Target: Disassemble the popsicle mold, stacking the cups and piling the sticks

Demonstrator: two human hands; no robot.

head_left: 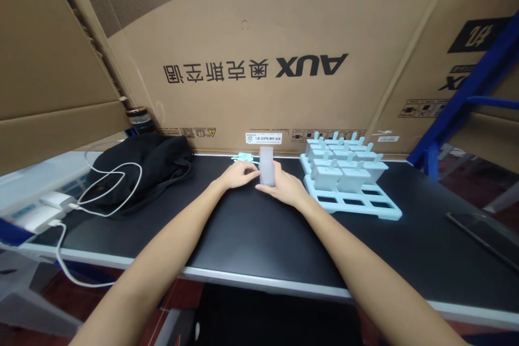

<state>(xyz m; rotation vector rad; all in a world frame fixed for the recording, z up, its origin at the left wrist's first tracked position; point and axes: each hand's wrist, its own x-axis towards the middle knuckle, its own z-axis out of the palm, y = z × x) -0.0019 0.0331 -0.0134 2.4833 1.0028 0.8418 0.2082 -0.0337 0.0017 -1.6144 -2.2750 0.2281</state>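
Note:
My right hand (286, 184) grips a translucent whitish popsicle mold (266, 167), which stands upright above the table in front of me. From the left, my left hand (240, 174) comes up to the mold with thumb and fingers pinched together close to its side. What those fingers hold, if anything, I cannot make out. Just behind that hand lies a small pile of light blue popsicle sticks (245, 157), partly covered by it. Over to the right, a light blue popsicle mold rack (348, 204) holds several filled slots with stick lids pointing up; its front slots are bare.
A black cloth bag (141, 167) lies at the left, beside white chargers (38, 219) with looping cables. A dark jar (138, 119) stands behind the bag. At the right edge rests a phone (486, 232). A big cardboard box (243, 97) walls off the back; a blue post (466, 81) rises at right.

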